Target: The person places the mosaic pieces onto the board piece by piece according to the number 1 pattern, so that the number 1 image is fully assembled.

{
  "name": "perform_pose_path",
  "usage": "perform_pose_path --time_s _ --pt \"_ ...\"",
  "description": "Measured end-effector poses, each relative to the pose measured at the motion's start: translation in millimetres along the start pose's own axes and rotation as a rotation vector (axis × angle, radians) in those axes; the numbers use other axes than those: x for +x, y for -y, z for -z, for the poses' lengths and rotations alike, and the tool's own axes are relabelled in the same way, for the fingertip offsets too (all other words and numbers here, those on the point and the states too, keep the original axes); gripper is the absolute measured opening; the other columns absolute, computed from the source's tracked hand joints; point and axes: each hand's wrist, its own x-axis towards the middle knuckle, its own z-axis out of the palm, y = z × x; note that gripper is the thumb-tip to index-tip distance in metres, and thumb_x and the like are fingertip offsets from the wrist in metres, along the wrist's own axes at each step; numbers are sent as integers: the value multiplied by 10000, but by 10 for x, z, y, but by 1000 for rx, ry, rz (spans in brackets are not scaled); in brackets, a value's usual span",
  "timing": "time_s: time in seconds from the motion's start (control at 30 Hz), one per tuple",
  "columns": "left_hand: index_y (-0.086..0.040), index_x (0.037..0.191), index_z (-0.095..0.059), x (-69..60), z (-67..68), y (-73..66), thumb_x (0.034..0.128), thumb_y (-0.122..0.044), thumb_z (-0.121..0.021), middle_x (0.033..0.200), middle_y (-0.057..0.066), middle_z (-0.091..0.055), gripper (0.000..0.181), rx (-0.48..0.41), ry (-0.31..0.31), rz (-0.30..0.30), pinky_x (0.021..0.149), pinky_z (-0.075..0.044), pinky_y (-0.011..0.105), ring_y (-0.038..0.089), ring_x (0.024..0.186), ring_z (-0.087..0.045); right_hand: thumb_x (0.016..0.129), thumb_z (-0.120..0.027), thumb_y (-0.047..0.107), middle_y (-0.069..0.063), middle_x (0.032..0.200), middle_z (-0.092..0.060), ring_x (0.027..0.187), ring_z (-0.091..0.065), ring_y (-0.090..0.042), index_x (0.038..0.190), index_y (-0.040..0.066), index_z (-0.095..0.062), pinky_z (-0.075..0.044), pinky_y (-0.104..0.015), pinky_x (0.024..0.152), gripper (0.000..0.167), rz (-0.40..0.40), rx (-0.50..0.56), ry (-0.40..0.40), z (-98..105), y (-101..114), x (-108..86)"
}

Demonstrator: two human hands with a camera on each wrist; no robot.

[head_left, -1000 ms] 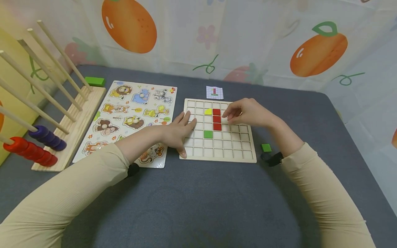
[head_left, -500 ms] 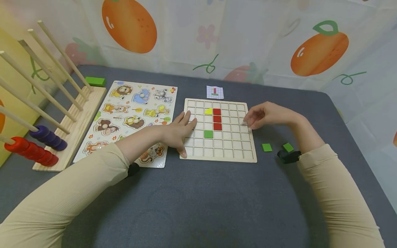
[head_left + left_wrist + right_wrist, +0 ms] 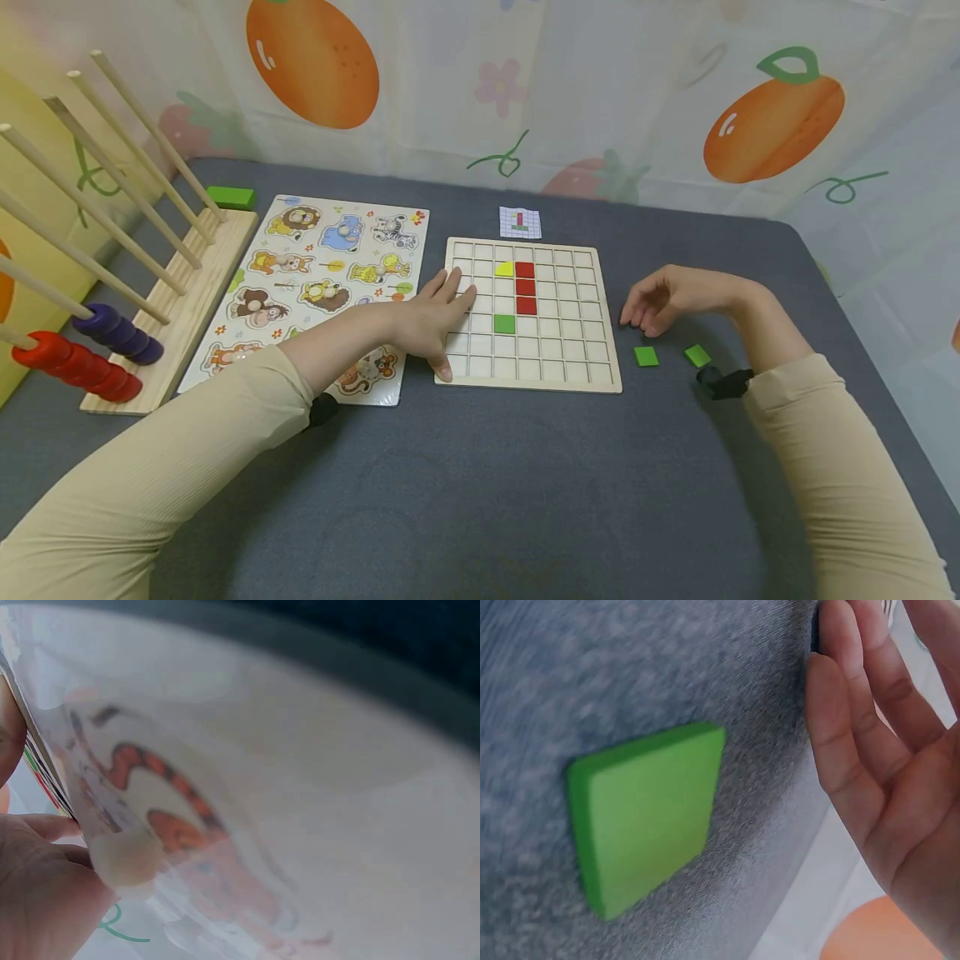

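Observation:
My left hand [image 3: 427, 323] rests with spread fingers on the left edge of a wooden grid board [image 3: 561, 353]. Three red square tiles [image 3: 526, 287] stand in a column on the board. Beside the top red one is a yellow tile [image 3: 505, 268] with a cut corner, and lower left of the column a green square tile [image 3: 504, 324]. My right hand [image 3: 686, 296] hangs right of the board, fingers loosely curled, with nothing seen in them. Just below it lie a loose green tile [image 3: 646, 357] and another green tile [image 3: 697, 356]; the right wrist view shows one green tile [image 3: 652, 817] close up.
A small gridded card [image 3: 520, 222] with a coloured pattern lies behind the board. To the left are an animal knob puzzle [image 3: 352, 287] under my left forearm, a wooden peg stand [image 3: 187, 275] with red and purple rings, and a green block [image 3: 231, 197].
From above the board beside the red tiles, my right hand has moved right and towards me, off the board to near the loose green tiles. The left hand and the tiles stay put.

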Motion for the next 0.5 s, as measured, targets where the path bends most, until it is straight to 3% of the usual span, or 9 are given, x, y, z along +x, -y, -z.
perform_pose_path --time_s 0.3,0.5 --pt "-47 1588 39 5 7 5 755 -301 -838 1619 217 270 1235 -2 -1 -2 1263 13 553 397 1507 269 801 -734 -17 -43 926 -547 818 -490 -107 1168 -25 -687 -514 -270 696 370 23 -47 76 -46 -58 -4" --pt "-56 1587 51 6 2 9 760 -296 -835 1616 211 282 1235 -8 4 0 1260 19 558 391 1505 278 763 -689 -93 -60 895 -436 792 -390 -164 1115 23 -725 -418 -274 644 372 51 -74 81 -84 -101 9"
